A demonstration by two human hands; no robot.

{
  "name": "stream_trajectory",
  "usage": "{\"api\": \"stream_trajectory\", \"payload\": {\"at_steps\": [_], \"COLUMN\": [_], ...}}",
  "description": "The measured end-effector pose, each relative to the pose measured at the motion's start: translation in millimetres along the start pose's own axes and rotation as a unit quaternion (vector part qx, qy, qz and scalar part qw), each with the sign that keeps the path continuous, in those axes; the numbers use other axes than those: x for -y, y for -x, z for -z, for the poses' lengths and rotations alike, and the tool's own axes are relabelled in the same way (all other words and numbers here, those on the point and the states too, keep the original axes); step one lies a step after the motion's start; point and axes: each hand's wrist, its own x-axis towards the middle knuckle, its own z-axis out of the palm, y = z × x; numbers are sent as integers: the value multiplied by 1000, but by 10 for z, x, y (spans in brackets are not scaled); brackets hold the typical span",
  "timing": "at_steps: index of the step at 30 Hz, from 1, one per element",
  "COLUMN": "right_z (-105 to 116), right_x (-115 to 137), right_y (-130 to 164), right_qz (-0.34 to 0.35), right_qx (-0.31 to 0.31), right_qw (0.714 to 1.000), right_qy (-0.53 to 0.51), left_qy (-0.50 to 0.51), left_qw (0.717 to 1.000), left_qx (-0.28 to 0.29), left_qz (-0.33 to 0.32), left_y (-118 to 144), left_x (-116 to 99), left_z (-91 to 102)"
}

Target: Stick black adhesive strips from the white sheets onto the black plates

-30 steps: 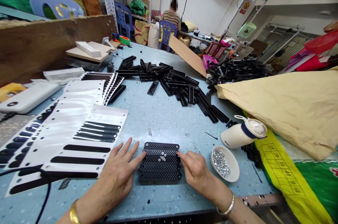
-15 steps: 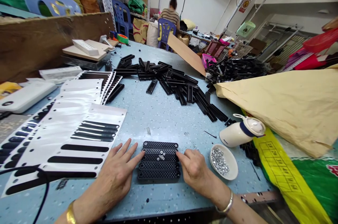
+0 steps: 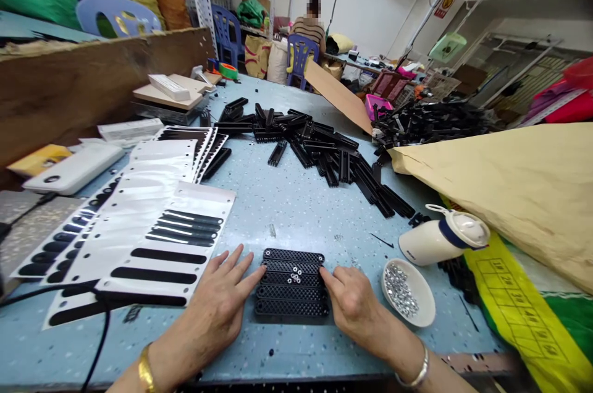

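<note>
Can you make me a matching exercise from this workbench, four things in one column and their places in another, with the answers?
Things:
1. small white dish of silver bits
2. white jug
3. four black grid strips
4. white sheets with black slots

Places:
A. between left hand and right hand
B. lying on its side beyond the dish
C. just right of the right hand
D. left of the left hand

Pairs: 1-C, 2-B, 3-A, 4-D

left hand (image 3: 217, 306) – gold bangle | right hand (image 3: 354, 303) – silver bangle | forearms bare, no sleeves

Bottom centre: left hand (image 3: 217, 306) and right hand (image 3: 354, 303) flank four black strips (image 3: 291, 285); nuts (image 3: 293, 277) on top, dish (image 3: 419, 312) right.
</note>
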Motion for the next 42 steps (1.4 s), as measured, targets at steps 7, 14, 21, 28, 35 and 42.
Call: {"api": "stream_trajectory", "payload": {"at_steps": [7, 14, 21, 28, 35, 42], "right_z": [-158, -98, -9, 88, 145, 151], "right_x": [-18, 15, 81, 103, 155, 118], "right_y": [123, 155, 89, 35, 13, 48], "right_qz": [25, 28, 12, 13, 10, -16], "right_qx": [-23, -25, -25, 20, 44, 48], "right_qw": [999, 999, 1000, 999, 997, 999], "right_qy": [2, 8, 4, 48, 64, -2], "left_qy": [-9, -27, -51, -41, -17, 33], "left_qw": [1000, 999, 998, 998, 998, 999], "left_qx": [14, 15, -2, 25, 60, 0], "left_qz": [1, -10, -30, -39, -18, -27], "left_y": [-26, -72, -136, -86, -50, -223], "left_x": [-39, -45, 10, -6, -28, -45], "left_z": [60, 63, 52, -8, 30, 101]}}
